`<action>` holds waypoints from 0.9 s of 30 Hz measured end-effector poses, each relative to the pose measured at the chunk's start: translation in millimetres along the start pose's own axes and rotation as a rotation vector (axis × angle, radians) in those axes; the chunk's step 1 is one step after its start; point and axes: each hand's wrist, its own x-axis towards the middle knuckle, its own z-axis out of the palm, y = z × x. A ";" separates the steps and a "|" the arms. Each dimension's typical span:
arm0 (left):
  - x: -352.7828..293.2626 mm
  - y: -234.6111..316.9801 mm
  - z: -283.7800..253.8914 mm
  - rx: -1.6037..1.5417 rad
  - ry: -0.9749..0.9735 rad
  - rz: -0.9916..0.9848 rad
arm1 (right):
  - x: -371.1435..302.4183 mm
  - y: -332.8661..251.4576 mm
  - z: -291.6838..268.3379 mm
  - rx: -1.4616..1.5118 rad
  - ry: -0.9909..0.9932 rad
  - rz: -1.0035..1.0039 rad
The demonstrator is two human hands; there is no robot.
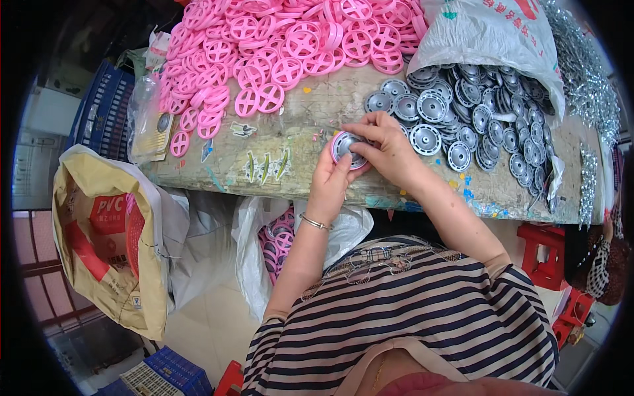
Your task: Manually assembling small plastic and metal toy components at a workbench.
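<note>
Both hands meet over the front edge of the worktable around one small toy wheel, a silver-grey disc set in a pink ring. My left hand grips the ring from its left and lower side. From the right, my right hand closes on the same wheel, thumb lying on the disc and fingers at its far edge. Beyond the hands lies a big heap of pink rings with cross-shaped spokes. To the right, silver-grey discs spill from a white woven sack.
Below the table edge hangs a white bag with pink and grey wheels inside. A tan paper sack stands open at the left. Silver tinsel lies at the far right, above a red stool. Blue crates stand at the left.
</note>
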 end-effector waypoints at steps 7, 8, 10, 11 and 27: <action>-2.3 -0.3 -4.4 0.041 0.006 0.037 | 7.2 -4.8 -10.0 0.560 -0.359 0.565; -2.3 -1.0 -5.7 0.057 0.002 0.034 | 6.6 -6.5 -10.3 0.557 -0.353 0.574; -2.0 -1.0 -6.3 0.073 -0.003 0.032 | 5.7 -7.0 -9.6 0.553 -0.347 0.581; -1.8 -0.5 -6.0 0.075 -0.015 0.033 | 4.6 -5.5 -8.3 0.581 -0.335 0.587; 9.3 -29.2 19.6 0.320 -0.003 0.132 | 27.7 -96.8 29.0 0.599 -0.404 -0.031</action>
